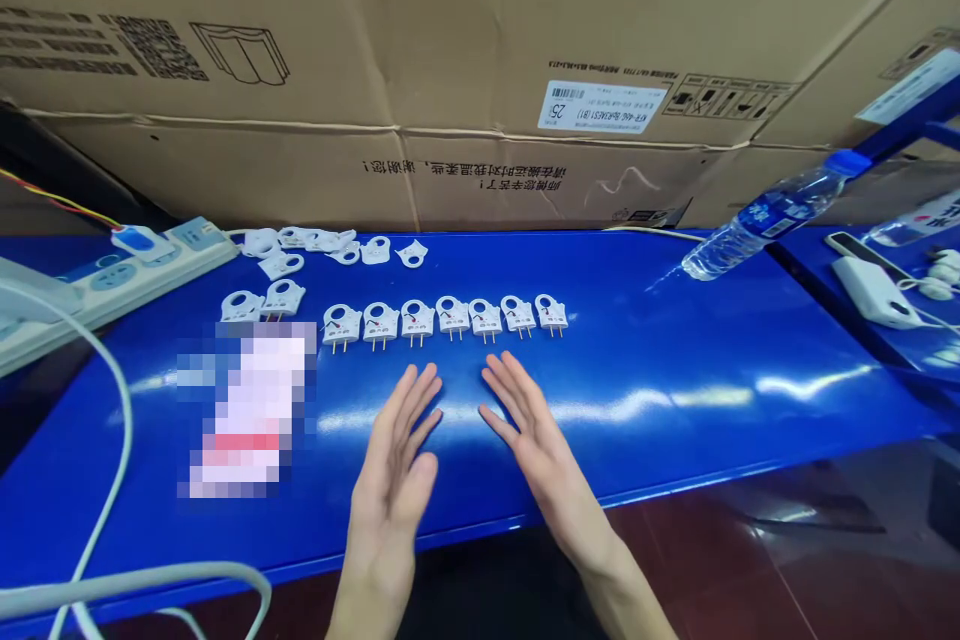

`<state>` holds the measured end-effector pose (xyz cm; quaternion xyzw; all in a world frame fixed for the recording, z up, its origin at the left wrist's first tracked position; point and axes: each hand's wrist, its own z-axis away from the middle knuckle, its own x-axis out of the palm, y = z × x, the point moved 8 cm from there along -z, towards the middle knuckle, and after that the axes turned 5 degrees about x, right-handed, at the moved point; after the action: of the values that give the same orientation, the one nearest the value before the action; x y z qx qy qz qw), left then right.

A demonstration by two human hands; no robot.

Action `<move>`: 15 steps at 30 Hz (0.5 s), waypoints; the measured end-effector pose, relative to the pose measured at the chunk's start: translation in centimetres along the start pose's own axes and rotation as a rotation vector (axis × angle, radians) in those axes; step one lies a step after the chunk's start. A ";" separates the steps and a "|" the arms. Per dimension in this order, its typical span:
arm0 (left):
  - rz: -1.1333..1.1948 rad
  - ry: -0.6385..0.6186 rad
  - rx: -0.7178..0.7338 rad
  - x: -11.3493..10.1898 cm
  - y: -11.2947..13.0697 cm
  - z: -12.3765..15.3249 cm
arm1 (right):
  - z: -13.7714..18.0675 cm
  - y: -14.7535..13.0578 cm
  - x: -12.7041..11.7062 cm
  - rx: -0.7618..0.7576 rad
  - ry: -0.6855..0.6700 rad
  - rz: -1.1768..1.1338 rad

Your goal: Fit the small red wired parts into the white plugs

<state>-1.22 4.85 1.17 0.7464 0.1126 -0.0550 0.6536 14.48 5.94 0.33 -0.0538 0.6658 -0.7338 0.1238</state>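
My left hand (397,460) and my right hand (529,415) are held over the blue table (675,340), palms facing each other, fingers stretched out. Neither holds anything. Just beyond the fingertips stands a row of several white two-pin plugs (418,320), each with a ring-shaped handle and its pins toward me. Two more ring-handled plugs (283,298) sit to the left, above a blurred-out pinkish rectangle (259,400). Behind them lies a loose group of white ring-shaped pieces (375,250).
A large cardboard box (450,120) walls off the back. At left are a power strip (172,255) and thick white cables (124,400). A water bottle (772,215) leans at the right, with a white charger-like block (874,290) and cords beyond it.
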 end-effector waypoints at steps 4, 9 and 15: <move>-0.719 -0.047 0.313 -0.9 1.7 -0.1 | 0.5 -0.2 0.1 -0.006 -0.070 0.448; -1.001 -0.155 0.382 -0.2 -0.5 -0.2 | -0.6 -0.1 0.4 -0.178 0.039 0.889; -1.117 -0.186 0.407 0.7 -1.2 0.0 | -1.0 -0.1 -0.2 -0.235 0.037 1.026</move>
<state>-0.89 5.10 -0.17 0.6766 0.4171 -0.4755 0.3770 14.41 6.98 0.34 0.2782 0.6865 -0.5001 0.4485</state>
